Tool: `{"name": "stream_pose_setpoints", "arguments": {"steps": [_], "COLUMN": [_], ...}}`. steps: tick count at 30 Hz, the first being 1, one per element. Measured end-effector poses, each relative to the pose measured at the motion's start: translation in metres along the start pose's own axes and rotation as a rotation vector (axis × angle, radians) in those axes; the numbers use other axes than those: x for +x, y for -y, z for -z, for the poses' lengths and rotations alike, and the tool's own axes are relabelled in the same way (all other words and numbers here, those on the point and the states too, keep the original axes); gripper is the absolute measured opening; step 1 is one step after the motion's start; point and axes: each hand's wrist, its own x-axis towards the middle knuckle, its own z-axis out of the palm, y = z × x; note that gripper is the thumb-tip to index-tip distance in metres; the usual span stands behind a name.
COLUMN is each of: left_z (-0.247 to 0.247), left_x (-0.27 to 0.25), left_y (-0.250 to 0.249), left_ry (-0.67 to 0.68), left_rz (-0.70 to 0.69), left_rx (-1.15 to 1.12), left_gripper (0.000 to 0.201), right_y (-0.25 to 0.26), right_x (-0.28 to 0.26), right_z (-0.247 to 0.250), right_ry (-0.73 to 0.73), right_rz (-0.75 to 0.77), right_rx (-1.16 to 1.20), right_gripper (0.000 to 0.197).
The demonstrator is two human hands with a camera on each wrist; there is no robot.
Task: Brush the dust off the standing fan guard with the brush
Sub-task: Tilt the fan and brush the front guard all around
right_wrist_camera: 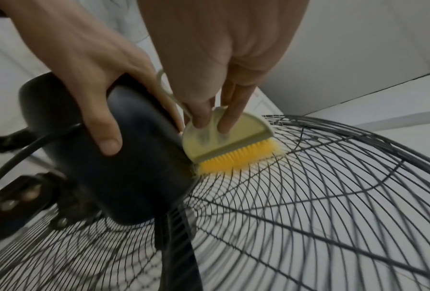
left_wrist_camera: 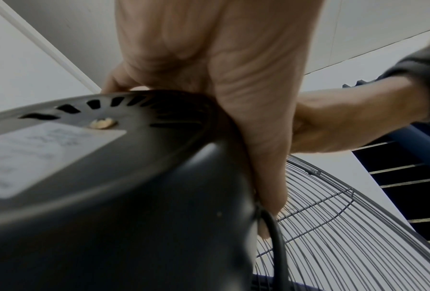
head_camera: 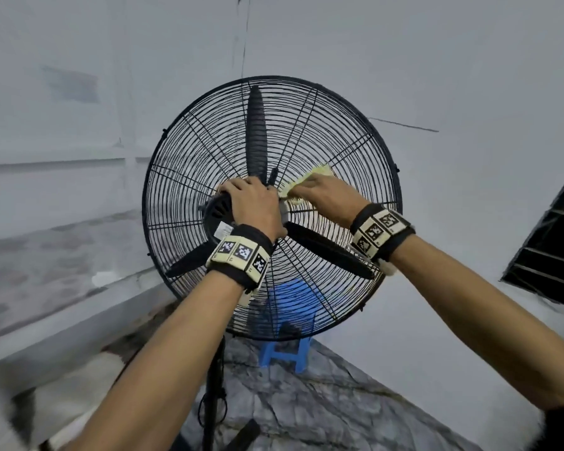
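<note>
Your left hand [head_camera: 253,203] wraps the motor [right_wrist_camera: 124,157], likely steadying the fan. Your right hand [head_camera: 326,198] presses the brush [right_wrist_camera: 230,143] with straight fingers (bristles on the guard [head_camera: 323,131], right of the motor).

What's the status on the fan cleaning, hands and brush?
Left hand grips motor housing. Right hand holds brush, bristles on fan guard beside housing. Nothing in the way.
</note>
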Motion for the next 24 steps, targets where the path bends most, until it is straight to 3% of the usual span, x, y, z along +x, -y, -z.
{"name": "stream_pose_setpoints", "arguments": {"steps": [5, 10, 15, 19, 24], "left_z": [0.0, 0.001, 0.003, 0.001, 0.002], "left_x": [0.0, -0.003, -0.003, -0.005, -0.002], "left_y": [-0.001, 0.0, 0.0, 0.0, 0.003], "left_ry": [0.002, -0.006, 0.011, -0.016, 0.003], "left_rz": [0.006, -0.001, 0.009, 0.006, 0.012], "left_rx": [0.0, 0.012, -0.007, -0.009, -0.011], "left_gripper": [0.098, 0.093, 0.091, 0.088, 0.094], "right_y": [-0.011, -0.007, -0.005, -0.012, -0.014], "right_x": [-0.014, -0.017, -0.014, -0.006, -0.018], "right_z": [0.013, 0.014, 0.021, 0.03, 0.032], "right_ry": [0.193, 0.057, 0.2, 0.105, 0.228], "right_rz": [0.055, 0.083, 0.154, 0.203, 0.233], "right_rx": [0.033, -0.036, -0.049, -0.092, -0.044], "right_gripper": [0.036, 0.04, 0.033, 0.037, 0.039]}}
